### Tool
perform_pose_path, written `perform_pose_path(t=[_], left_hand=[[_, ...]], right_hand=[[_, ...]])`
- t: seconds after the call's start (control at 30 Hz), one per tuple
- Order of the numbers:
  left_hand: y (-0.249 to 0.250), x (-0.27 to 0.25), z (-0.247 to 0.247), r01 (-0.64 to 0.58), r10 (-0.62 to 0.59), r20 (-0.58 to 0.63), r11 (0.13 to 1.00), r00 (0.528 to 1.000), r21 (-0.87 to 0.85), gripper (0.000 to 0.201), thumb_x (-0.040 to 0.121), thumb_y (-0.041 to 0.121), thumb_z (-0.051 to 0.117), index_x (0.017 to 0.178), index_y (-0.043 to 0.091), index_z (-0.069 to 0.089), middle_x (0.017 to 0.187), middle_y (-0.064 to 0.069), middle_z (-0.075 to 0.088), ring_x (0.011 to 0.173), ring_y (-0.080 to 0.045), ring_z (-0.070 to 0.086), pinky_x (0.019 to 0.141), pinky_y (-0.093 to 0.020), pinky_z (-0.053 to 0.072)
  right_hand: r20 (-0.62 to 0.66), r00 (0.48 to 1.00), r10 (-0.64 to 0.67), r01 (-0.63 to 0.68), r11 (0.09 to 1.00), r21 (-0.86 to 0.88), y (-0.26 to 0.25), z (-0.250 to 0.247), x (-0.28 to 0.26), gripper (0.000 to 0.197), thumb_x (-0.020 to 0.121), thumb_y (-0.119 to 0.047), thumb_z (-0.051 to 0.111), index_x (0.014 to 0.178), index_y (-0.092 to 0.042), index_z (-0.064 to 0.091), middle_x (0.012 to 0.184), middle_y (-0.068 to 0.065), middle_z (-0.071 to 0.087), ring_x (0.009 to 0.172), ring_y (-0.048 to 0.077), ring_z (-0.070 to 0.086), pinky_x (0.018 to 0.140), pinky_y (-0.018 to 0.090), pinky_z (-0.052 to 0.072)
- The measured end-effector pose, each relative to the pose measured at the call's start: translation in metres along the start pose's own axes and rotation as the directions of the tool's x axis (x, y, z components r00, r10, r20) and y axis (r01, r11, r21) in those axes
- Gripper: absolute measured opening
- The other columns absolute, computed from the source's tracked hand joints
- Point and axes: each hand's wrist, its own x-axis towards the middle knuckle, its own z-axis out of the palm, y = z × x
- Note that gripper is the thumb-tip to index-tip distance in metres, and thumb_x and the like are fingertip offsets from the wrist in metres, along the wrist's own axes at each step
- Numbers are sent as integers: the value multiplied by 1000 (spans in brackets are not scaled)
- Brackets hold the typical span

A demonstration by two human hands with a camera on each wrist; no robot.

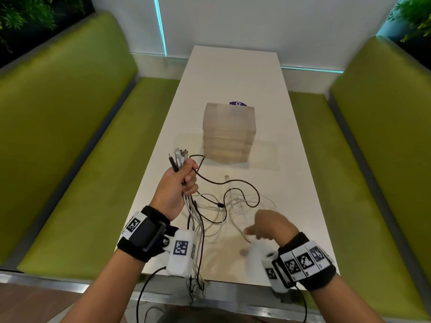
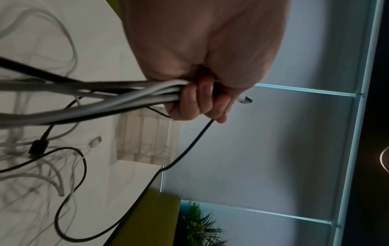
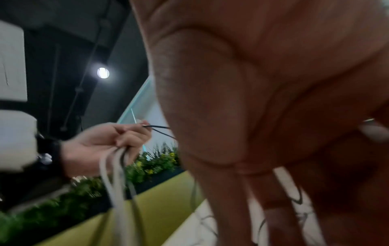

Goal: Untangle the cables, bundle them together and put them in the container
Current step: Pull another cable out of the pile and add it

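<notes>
Your left hand [image 1: 179, 183] curls its fingers [image 2: 190, 101] round the cables [image 1: 224, 206] near their plugs while the tails sprawl tangled on the desk [image 1: 291, 159] before the container [image 1: 228, 131], so next your blurred right hand [image 1: 268, 226], grip unclear, should comb out one loop.

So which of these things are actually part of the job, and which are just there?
Part of the job:
- cables, gripped by the left hand
- loose cables on the table
- container
- right hand, over the loose cables

Just there:
- purple sticker
- green benches
- plants
</notes>
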Motion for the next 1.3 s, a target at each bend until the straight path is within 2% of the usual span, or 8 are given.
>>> perform_pose_path(t=[0.07, 0.13, 0.33, 0.5, 0.77, 0.97, 1.13, 1.3], left_hand=[[1, -2, 1, 0, 0, 13, 1000, 1000, 8, 25, 99, 20, 41, 80, 9, 51, 50, 7, 33, 39, -4, 22, 39, -16, 21], [1, -5, 4, 3, -4, 34, 1000, 999, 18, 25, 99, 21, 41, 80, 8, 52, 50, 7, 34, 39, -4, 22, 40, -16, 21], [1, -21, 8, 17, -38, 162, 991, 986, 133, 23, 89, 27, 51, 78, 9, 60, 51, 4, 32, 41, -6, 22, 42, -18, 21], [0, -24, -6, 44, -60, 74, 977, 995, 208, 31, 96, 24, 47, 102, -4, 62, 53, 3, 35, 43, -7, 22, 43, -19, 22], [-10, -7, -20, 198, -195, -172, 980, 966, -2, 32, 101, 22, 43, 93, -3, 60, 68, -7, 67, 45, -7, 50, 43, -18, 42], [-9, 8, -29, 226, -280, -120, 914, 952, -337, 42, 104, 23, 32, 119, -9, 53, 103, -19, 70, 85, -22, 72, 71, -30, 60], [-2, 14, -31, 193, -306, -145, 836, 941, -515, 28, 102, 19, 37, 96, -3, 54, 77, -11, 74, 68, -17, 73, 70, -32, 59], [0, 14, -30, 294, -366, -69, 834, 928, -467, 38, 99, 30, 43, 107, -3, 59, 57, 2, 60, 54, -9, 64, 57, -24, 57]], right_hand=[[58, 973, -225, 219, 971, 93, -20, 4, -2, 32, 92, -35, 55, 88, -6, 69, 64, -3, 60, 51, 10, 52, 55, 24, 42], [-78, 917, -390, 398, 888, 230, -43, 6, 8, 22, 94, -26, 53, 96, -9, 66, 77, 2, 63, 61, 14, 58, 60, 25, 44], [-514, 809, -285, 582, 504, 638, -94, -13, 50, 52, 93, -23, 55, 141, -18, 34, 79, 8, 63, 54, 10, 56, 43, 16, 41], [-681, 695, -230, 719, 215, 661, -103, -32, 57, 10, 91, -14, 56, 86, -13, 64, 77, 4, 64, 65, 13, 59, 57, 26, 46], [-766, 579, -278, 709, -292, 642, -90, -48, 29, 16, 95, -4, 51, 102, 6, 62, 97, 21, 67, 97, 30, 67, 91, 36, 53], [-688, 524, -502, 641, -299, 707, -79, -31, 4, 18, 91, -5, 53, 100, 7, 64, 109, 27, 65, 102, 39, 64, 94, 44, 51], [-532, 569, -627, 576, -159, 802, -70, 10, 3, 20, 91, -4, 55, 100, 11, 63, 100, 24, 67, 95, 36, 67, 87, 39, 54], [-541, 677, -499, 475, -264, 839, -69, 26, 7, 17, 95, -5, 49, 95, 3, 64, 100, 21, 68, 92, 31, 68, 80, 31, 56]])
